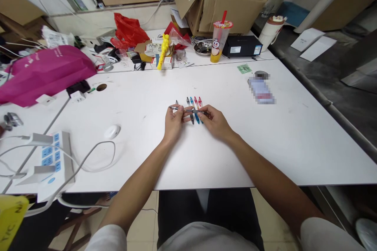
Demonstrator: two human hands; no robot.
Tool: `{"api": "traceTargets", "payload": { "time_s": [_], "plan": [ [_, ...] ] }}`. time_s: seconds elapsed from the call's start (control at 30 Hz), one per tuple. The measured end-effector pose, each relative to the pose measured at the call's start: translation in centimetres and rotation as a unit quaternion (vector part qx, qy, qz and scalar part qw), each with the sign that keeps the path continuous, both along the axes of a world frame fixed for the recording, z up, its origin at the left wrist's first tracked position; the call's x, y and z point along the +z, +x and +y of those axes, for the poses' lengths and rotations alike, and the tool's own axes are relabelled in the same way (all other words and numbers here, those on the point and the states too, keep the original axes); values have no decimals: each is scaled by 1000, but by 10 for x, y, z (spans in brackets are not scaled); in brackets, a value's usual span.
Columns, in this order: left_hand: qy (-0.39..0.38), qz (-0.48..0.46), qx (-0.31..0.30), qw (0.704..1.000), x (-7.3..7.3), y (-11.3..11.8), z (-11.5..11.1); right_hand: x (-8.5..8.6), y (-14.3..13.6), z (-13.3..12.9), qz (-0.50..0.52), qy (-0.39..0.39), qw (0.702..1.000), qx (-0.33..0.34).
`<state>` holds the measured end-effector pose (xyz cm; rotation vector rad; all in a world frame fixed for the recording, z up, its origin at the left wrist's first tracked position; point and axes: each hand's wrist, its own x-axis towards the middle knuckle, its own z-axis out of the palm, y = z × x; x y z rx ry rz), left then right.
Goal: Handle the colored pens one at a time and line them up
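"Pale shirt (pixel 203 237) closest to the cam, lol. What's in the hands?"

"One slim pen (pixel 189 110), held crosswise just above the white table (pixel 141 157). Left hand (pixel 173 123) and right hand (pixel 217 121) both have fingers pinched on it."

"Anything under them?"

"Yep, a row of pens (pixel 195 102), partly hidden, with blue, pink and red bits showing. Drink cup (pixel 219 41) farther back."

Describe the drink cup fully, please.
The cup looks like clear plastic, with a printed white cartoon figure, a pink-and-red patterned top and a red straw; yellow shows at its base, perhaps leftover drink. It stands upright between the metal dish and black box; contact with either is unclear. Neither the left hand nor right hand touches it.
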<state>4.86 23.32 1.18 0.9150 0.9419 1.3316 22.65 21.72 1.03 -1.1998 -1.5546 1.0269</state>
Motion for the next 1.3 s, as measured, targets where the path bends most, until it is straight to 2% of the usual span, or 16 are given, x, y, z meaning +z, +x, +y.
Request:
{"api": "traceTargets", "payload": {
  "time_s": [0.47,0.97,1.13,1.3],
  "plan": [
    [-16,1,16,1000,4,-3,0,-1,-1,0,-2,-5,1000,16],
    [7,20,4,1000,3,-5,0,9,-4,-3,-4,-26,999,23],
    [15,20,-13,1000,5,-6,-1,10,-3,-4,0,-86,995,50],
    [12,5,22,1000,3,-7,1,7,-3,-1,52,-42,997,49]
  ]
}}
